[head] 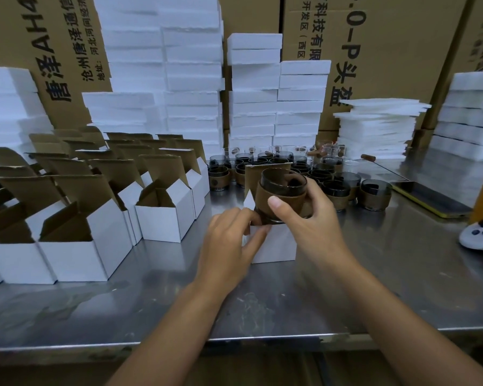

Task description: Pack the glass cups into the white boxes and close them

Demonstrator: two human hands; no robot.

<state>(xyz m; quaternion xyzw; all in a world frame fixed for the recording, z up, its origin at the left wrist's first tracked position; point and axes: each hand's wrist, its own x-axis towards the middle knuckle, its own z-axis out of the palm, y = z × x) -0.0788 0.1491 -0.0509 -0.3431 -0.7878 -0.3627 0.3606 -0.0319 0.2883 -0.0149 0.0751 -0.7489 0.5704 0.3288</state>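
A dark glass cup [283,193] with a brown sleeve hangs tilted over the mouth of a small white box [276,243] at the table's middle. My right hand [313,218] grips the cup from the right, thumb across its front. My left hand [232,240] holds the box's left front corner, fingers on its rim. The box's lid flap [255,176] stands up behind the cup. Several more sleeved glass cups [332,176] stand in a cluster behind. Several open white boxes [165,218] with raised brown flaps fill the left side.
Tall stacks of white foam pads [193,65] and large brown cartons [388,51] line the back. A loose foam stack [379,126] sits back right. A phone [430,199] and a white controller [480,235] lie at right. The steel table's front edge [234,337] is near me.
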